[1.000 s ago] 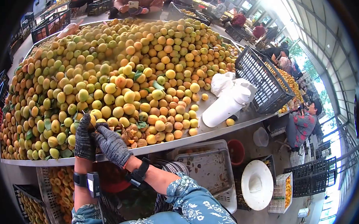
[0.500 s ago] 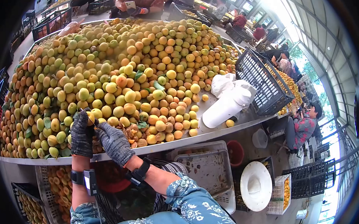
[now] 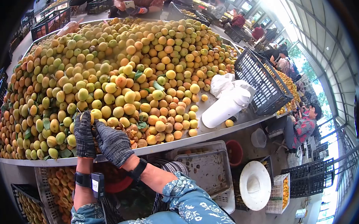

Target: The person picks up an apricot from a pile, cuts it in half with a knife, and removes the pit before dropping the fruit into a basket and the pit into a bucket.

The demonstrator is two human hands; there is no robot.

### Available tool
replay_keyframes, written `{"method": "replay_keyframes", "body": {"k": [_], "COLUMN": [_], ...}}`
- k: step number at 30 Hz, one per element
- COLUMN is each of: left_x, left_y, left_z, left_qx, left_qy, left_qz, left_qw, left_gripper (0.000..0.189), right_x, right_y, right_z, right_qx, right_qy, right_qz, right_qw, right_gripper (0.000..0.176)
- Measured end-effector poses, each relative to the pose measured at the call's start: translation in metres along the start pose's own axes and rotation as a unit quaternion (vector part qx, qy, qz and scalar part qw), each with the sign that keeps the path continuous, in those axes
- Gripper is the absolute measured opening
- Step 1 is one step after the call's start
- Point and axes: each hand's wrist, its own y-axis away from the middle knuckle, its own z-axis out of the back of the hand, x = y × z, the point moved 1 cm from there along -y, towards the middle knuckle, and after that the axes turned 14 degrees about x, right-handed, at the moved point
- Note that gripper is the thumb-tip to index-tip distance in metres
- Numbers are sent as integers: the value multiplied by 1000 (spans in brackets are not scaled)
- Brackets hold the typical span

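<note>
My left hand (image 3: 84, 135), in a dark grey knitted glove, is closed at the near edge of a big heap of apricots (image 3: 119, 100). A sliver of yellow apricot (image 3: 92, 118) shows between its fingertips and my other hand; most of it is hidden. My right hand (image 3: 114, 145), gloved alike, presses up against the left one with its fingers bent together. What its fingers grip is hidden. Just right of it lie torn brownish apricot scraps (image 3: 133, 133) on the heap's edge.
On the metal table (image 3: 176, 147) stand a white bottle (image 3: 223, 110) and a tilted black crate (image 3: 257, 81). Below are a crate of halved apricots (image 3: 57, 183), a grey tray (image 3: 207, 170), a red basin (image 3: 234, 152) and a white hat (image 3: 255, 186). Other people sit around.
My hands have drawn closer together, and the left has turned and shifted slightly right. The apricot between them, plainer before, is now mostly covered.
</note>
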Motion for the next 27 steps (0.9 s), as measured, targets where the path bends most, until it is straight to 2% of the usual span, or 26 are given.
{"method": "replay_keyframes", "body": {"k": [2,3,4,5,6,8,9,11,14,21,23,24,26,27], "left_x": [4,3,3,2,-2,-12,-22,-37,-33,-23,-15,-1,29,24], "left_y": [4,3,1,-1,-3,-3,-4,-5,-6,-5,-6,-5,-3,-3], "left_z": [1,2,3,4,5,6,7,6,0,0,-1,-6,-17,-16], "left_qx": [-34,-35,-54,-69,-70,-87,-88,-66,-54,14,67,68,-66,-65], "left_qy": [-160,-160,66,288,288,419,419,518,561,610,651,651,466,467], "left_qz": [-77,-77,12,100,100,140,141,184,163,163,133,135,112,112], "left_qw": [984,983,996,950,950,893,893,833,810,775,744,744,875,875], "left_gripper": [33,33,35,36,36,34,34,33,34,36,32,32,31,31], "right_x": [3,6,10,12,12,11,11,9,7,6,6,4,-4,-6], "right_y": [-2,-2,-2,-3,-4,-5,-5,-5,-6,-7,-7,-7,-8,-9], "right_z": [-2,-1,-2,-3,-4,-10,-13,-18,-26,-29,-30,-32,-40,-41], "right_qx": [46,46,54,62,62,48,50,35,-13,-10,-11,-12,3,2], "right_qy": [-21,-21,-69,-116,-117,-211,-211,-265,-300,-324,-359,-360,-442,-441], "right_qz": [-37,-37,-54,-71,-70,-75,-76,-76,-41,-50,-46,-47,-52,-52], "right_qw": [998,998,995,989,989,973,973,961,953,945,932,932,896,896], "right_gripper": [30,30,30,30,30,28,28,25,24,20,18,18,20,20]}}
